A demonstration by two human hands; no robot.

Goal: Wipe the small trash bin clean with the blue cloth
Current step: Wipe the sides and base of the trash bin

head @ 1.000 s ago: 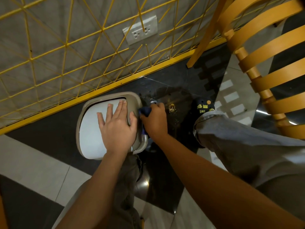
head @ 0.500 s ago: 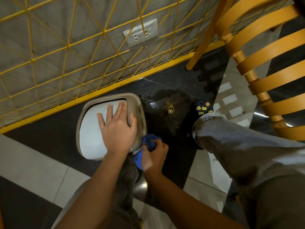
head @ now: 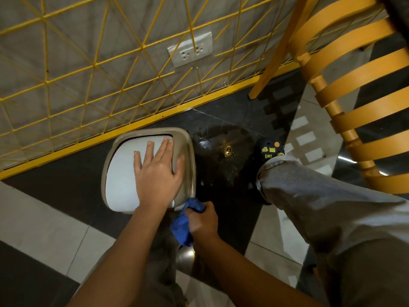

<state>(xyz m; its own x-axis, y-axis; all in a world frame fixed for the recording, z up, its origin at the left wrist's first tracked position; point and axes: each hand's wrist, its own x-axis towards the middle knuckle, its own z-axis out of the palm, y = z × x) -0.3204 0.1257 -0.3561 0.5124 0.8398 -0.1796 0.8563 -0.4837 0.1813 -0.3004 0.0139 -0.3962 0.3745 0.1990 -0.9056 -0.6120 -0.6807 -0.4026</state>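
Bin: small trash bin stands on the dark floor beside the yellow grid fence.
Left hand: flat, fingers straight, on the white lid.
Right hand: grips the blue cloth at the bin's near corner.

Beneath you lies a glossy tiled floor, black slabs set beside pale grey tiles. The small trash bin stands on a black slab, just beside the yellow base rail of a wire partition running along the floor's far edge. To the bin's right, your dark shoe is planted on the same black stretch, apart from the bin. Beyond the shoe, an orange chair leg meets the floor near the rail
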